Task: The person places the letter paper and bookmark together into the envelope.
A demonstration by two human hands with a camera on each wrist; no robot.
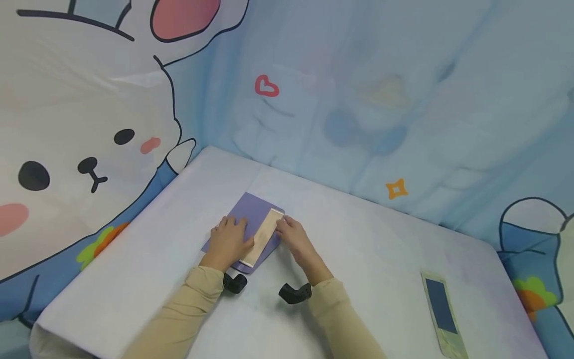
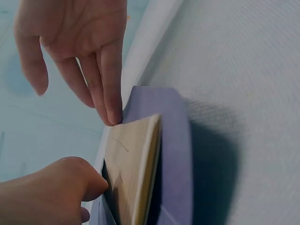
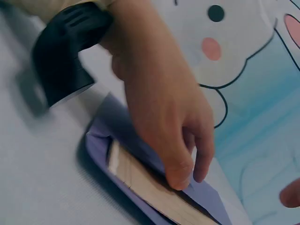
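A purple flat folder [image 1: 252, 209] lies on the table with a pale wood-coloured slab [image 1: 264, 237] on it, along its right part. My left hand [image 1: 227, 240] rests on the folder with spread fingers. Its thumb [image 3: 179, 176] presses down at the slab's long edge. At the slab's far right end, my right hand [image 1: 295, 239] reaches in from the right. In the left wrist view its fingers [image 2: 111, 89] are nearly straight, tips right at the slab's corner. Part of the folder is hidden under the left hand.
A long pale packet [image 1: 441, 314] with a dark blue panel lies on the right of the white-covered table [image 1: 358, 239]. Behind hangs a blue printed curtain [image 1: 358, 99], with a white cartoon bear at the left. Black camera mounts [image 1: 295, 294] sit on the wrists.
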